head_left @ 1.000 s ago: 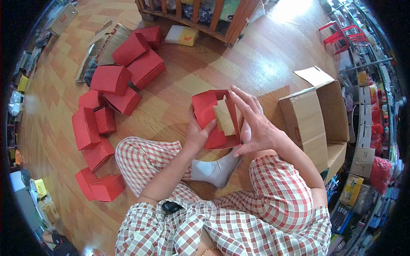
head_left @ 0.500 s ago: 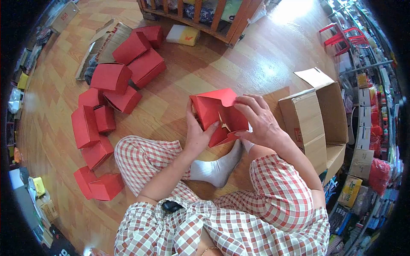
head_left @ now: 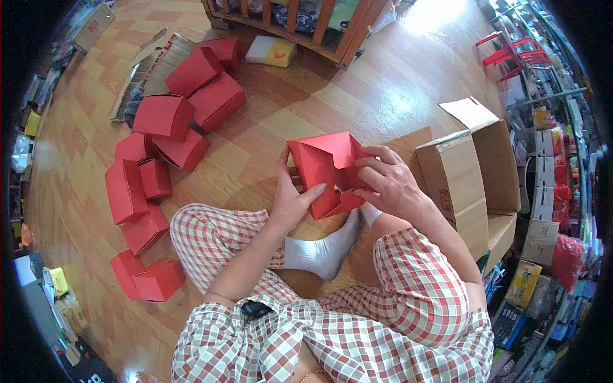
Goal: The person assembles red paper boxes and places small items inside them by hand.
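A red cardboard box (head_left: 313,165), partly folded, is held up in front of me above the floor, its flaps bent and its inside showing through a gap. My left hand (head_left: 292,196) grips its left side, thumb on the near panel and fingers behind. At the right edge my right hand (head_left: 391,184) has its fingers bent over the flaps, thumb at the lower one. The fingertips of both hands are partly hidden by the box. On the floor to the left lie several folded red boxes (head_left: 165,116) in a curved row.
An open brown carton (head_left: 463,172) stands at my right. A flattened bundle of cardboard (head_left: 165,64) lies behind the red boxes. Farther off are a wooden crib (head_left: 306,35), a white and yellow packet (head_left: 271,51) and a red stool (head_left: 514,57). Packed shelves (head_left: 552,191) line the right side.
The upper and lower flaps have folded further inward at the right end of the box. My right hand's fingers have curled in closer; my left hand keeps its hold.
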A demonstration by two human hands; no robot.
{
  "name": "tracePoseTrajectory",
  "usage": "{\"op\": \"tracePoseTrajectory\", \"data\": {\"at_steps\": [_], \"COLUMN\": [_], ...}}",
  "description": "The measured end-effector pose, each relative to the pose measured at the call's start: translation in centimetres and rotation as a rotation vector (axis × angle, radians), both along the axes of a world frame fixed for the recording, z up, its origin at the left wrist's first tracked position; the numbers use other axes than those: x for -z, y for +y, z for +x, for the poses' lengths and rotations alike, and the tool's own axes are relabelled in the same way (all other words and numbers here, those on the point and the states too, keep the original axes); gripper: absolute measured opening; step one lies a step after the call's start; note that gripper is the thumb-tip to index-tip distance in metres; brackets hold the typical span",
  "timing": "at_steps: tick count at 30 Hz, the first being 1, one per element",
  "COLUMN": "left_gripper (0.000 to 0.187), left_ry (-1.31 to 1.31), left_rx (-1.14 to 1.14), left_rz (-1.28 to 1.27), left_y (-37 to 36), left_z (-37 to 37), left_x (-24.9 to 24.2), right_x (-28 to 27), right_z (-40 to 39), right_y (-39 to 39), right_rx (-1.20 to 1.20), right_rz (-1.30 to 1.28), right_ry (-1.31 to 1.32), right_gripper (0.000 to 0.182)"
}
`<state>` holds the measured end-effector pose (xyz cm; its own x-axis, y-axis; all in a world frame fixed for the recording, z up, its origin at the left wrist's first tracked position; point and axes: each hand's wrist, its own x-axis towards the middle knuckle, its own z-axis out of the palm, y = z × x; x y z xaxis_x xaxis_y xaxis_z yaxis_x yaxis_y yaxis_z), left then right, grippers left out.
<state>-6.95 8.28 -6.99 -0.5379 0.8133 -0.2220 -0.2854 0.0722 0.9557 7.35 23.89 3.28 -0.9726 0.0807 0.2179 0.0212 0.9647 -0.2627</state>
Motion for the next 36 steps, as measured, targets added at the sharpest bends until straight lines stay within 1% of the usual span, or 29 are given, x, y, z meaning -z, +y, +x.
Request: {"op": "tracePoseTrajectory", "data": {"at_steps": [7,9,10,12,13,15,16,18,19,21,22,23,24,26,28,29,31,32,34,36], "left_gripper": [0.100,0.103,0.103,0.102,0.102,0.101,0.101,0.099,0.099,0.099,0.099,0.099,0.099,0.099,0.099,0.099,0.098,0.098,0.097,0.096], "left_ry": [0.089,-0.002,-0.002,-0.014,-0.014,-0.044,-0.044,-0.075,-0.070,-0.129,-0.122,-0.167,-0.213,-0.177,-0.139,-0.141,-0.134,-0.090,-0.036,0.029], "left_rx": [-0.013,-0.068,-0.067,-0.062,-0.061,-0.097,-0.097,-0.118,-0.120,-0.125,-0.126,-0.130,-0.132,-0.143,-0.150,-0.175,-0.192,-0.202,-0.200,-0.211], "left_rz": [0.009,0.117,0.116,0.046,0.045,0.062,0.061,0.137,0.138,0.175,0.175,0.202,0.231,0.250,0.266,0.250,0.231,0.229,0.223,0.204], "left_y": [0.1,0.2,0.1,-0.1,-0.1,-0.1,-0.1,-0.1,-0.2,-0.2,-0.2,-0.2,-0.2,0.0,0.1,0.3,0.3,0.4,0.5,0.7], "left_z": [2.2,2.9,2.9,2.9,2.9,2.9,2.9,2.9,2.8,2.5,2.4,2.3,2.3,2.5,2.9,3.1,3.5,3.7,4.0,4.5], "left_x": [0.6,0.3,0.1,-0.8,-0.9,-1.0,-1.0,-1.3,-1.6,-2.6,-2.8,-3.0,-3.2,-3.2,-3.5,-3.7,-3.9,-4.0,-4.3,-5.0], "right_x": [0.7,0.8,0.9,1.2,1.2,1.1,1.1,1.2,1.0,0.1,-0.1,0.1,0.4,0.5,0.5,0.5,0.6,0.6,0.7,1.0], "right_z": [-0.9,-0.9,-0.9,-0.9,-1.0,-1.1,-1.1,-1.0,-0.9,-0.7,-0.6,-0.6,-0.5,-0.5,-0.6,-0.5,-0.3,-0.1,0.3,0.8], "right_y": [-1.0,-1.3,-1.4,-1.4,-1.5,-1.7,-1.7,-1.4,-1.2,-0.7,-0.8,-0.8,-0.7,-0.6,-0.7,-0.8,-0.8,-0.8,-0.7,-0.6], "right_rx": [0.029,0.025,0.027,0.029,0.030,0.030,0.030,-0.031,-0.033,-0.084,-0.085,-0.087,-0.090,-0.088,-0.011,-0.006,0.036,0.044,0.138,0.129], "right_rz": [0.072,0.163,0.162,0.184,0.182,0.078,0.078,-0.231,-0.231,-0.344,-0.368,-0.367,-0.317,-0.264,-0.149,-0.150,-0.097,-0.098,-0.195,-0.197], "right_ry": [0.007,-0.018,-0.018,0.055,0.055,0.198,0.199,0.363,0.366,0.348,0.341,0.349,0.339,0.338,0.364,0.375,0.328,0.338,0.290,0.305], "right_gripper": [0.032,0.037,0.037,0.046,0.046,0.056,0.056,0.066,0.066,0.070,0.069,0.069,0.067,0.066,0.063,0.063,0.062,0.062,0.060,0.059]}}
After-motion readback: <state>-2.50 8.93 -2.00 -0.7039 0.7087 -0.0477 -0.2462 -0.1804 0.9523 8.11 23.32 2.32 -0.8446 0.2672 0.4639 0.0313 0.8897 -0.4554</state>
